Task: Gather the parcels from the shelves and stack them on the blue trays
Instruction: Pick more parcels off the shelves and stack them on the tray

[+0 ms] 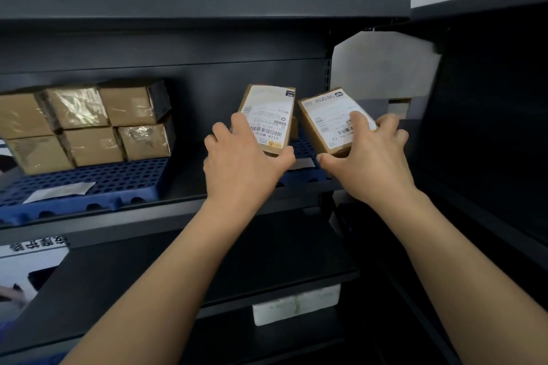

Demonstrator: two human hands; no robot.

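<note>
the left hand [246,166] grips the left parcel [269,115] by its near end, thumb underneath and fingers curled over the label. the right hand [370,163] grips the right parcel [329,118] the same way. both parcels hang tilted just above the right end of the middle shelf [184,184], over the right blue tray [302,144], and look not yet set down.

risks, as i judge them:
- each parcel is held only at its near end, so the far end could dip, catch the tray's holed top and slide out of the grip.
- the labels look slick, which would make such a slip easier.
- the two parcels sit close together, so lowering both at once could knock one against the other and leave them skewed instead of stacked.
- a paper slip [304,163] lies near this tray's front and could get trapped under a parcel or pushed off.

below the middle shelf a white package [296,304] lies on a lower level, and a printed sign [32,249] shows down at the left. the middle shelf itself is dark metal. toward its left end the left blue tray [98,178] carries taped brown boxes [89,124] in two tiers. above the middle shelf runs a top shelf [207,9]. behind it is a dark back panel, and past its right end a white wall [385,68].
</note>
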